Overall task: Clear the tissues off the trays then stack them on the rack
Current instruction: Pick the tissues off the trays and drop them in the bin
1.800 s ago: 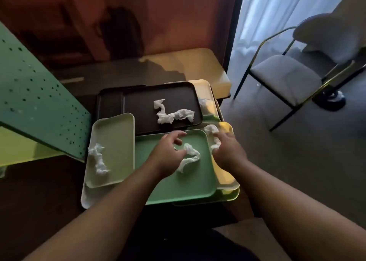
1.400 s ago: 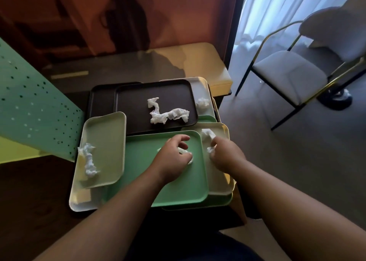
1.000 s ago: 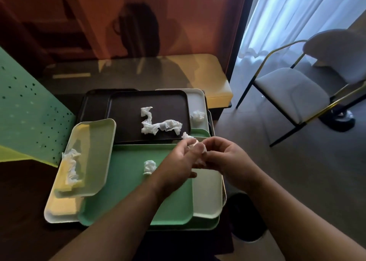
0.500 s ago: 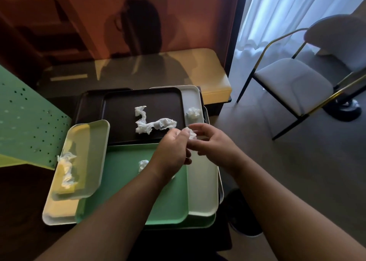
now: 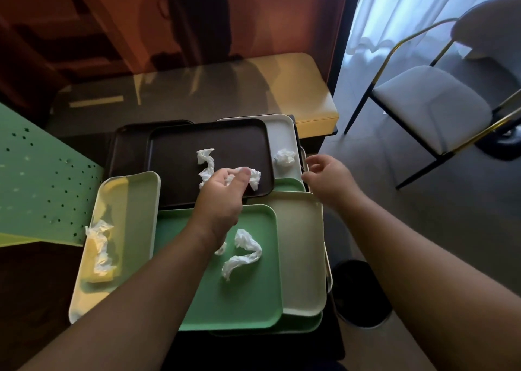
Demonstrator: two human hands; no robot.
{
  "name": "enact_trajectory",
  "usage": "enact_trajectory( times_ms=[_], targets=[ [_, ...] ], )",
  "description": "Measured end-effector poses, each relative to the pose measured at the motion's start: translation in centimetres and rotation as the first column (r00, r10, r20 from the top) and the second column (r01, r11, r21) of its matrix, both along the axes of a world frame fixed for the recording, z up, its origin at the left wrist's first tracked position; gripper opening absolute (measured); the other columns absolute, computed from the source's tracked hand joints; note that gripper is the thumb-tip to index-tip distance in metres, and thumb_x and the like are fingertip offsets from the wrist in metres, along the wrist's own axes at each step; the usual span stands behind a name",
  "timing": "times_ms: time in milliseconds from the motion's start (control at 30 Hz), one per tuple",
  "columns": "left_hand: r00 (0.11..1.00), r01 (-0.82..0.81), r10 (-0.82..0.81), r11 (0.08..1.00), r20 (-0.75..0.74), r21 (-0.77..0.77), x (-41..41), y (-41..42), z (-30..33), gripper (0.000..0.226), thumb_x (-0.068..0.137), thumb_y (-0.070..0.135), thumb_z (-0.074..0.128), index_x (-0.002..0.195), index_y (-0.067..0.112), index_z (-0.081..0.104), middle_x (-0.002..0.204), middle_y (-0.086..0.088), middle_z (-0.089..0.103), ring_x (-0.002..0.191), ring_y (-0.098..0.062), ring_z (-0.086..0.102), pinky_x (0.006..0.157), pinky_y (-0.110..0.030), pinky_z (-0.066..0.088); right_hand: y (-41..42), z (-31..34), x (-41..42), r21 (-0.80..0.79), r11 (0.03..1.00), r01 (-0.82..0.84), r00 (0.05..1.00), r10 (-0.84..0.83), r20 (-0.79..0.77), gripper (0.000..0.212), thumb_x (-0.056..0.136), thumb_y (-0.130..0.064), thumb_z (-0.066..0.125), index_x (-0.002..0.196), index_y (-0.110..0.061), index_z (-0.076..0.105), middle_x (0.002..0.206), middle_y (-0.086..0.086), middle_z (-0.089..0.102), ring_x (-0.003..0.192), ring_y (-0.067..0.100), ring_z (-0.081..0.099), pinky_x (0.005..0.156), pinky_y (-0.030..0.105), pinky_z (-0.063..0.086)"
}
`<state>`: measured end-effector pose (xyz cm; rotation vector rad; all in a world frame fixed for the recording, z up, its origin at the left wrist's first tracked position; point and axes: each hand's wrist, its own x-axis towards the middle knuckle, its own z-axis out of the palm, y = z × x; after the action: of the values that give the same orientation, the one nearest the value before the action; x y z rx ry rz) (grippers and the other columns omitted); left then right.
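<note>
Left fingers (image 5: pixel 244 173) around tissue (image 5: pixel 253 176)

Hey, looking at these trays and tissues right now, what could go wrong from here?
1. The left hand reaches over the twisted tissue on the green tray; it may get forgotten.
2. The cream tray sits tilted on the pile's left edge, so a nudge could tip it and its tissue off.

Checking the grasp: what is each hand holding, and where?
Left hand pinches the near end of the tissue on the dark tray. Right hand is open, holding nothing.
</note>
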<state>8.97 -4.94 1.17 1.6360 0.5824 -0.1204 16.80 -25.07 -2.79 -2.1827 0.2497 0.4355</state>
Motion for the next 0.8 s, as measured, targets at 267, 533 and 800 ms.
enact_trajectory(
  times_ms=[267,533,800],
  targets=[
    [0.997,-0.028,0.024,0.997,-0.067,-0.067,2.4,-1.1,-1.1,0.022,0.103,0.017,0.041,0.087,0.019,0.057,0.057,0.004,0.043,0.046,-0.014,0.032,0.045,-0.023,0.024,4.9,-1.7,3.8,-0.570,0.721,-0.395,0.883,0.469,-0.019,0.043,0.100,-0.021,0.056,0.141,-0.031,0.062,0.150,0.004,0.047,0.134,0.031,0.041,0.099,0.044,0.051],
    [0.999,0.037,-0.037,0.994,0.002,-0.098,2.1,-0.6,-1.6,0.011,0.102,0.013,0.058,0.107,0.019,0.066,0.073,0.001,0.059,0.047,-0.005,0.042,0.047,-0.020,0.036,5.4,-1.4,3.2,-0.549,0.747,-0.375,0.921,0.367,-0.129,0.047,0.100,-0.012,0.051,0.146,-0.015,0.057,0.144,0.009,0.053,0.133,0.033,0.044,0.109,0.047,0.047],
    [0.989,-0.068,0.024,0.952,-0.149,-0.297,1.7,0.4,-0.2,0.042,0.101,0.058,0.044,0.107,0.021,0.062,0.077,0.003,0.062,0.057,-0.010,0.054,0.057,-0.026,0.044,7.6,3.4,-5.2,0.608,0.783,-0.127,0.991,0.127,0.044,0.025,0.097,0.002,0.060,0.093,-0.013,0.080,0.093,0.011,0.080,0.086,0.021,0.076,0.086,0.035,0.063]
  ],
)
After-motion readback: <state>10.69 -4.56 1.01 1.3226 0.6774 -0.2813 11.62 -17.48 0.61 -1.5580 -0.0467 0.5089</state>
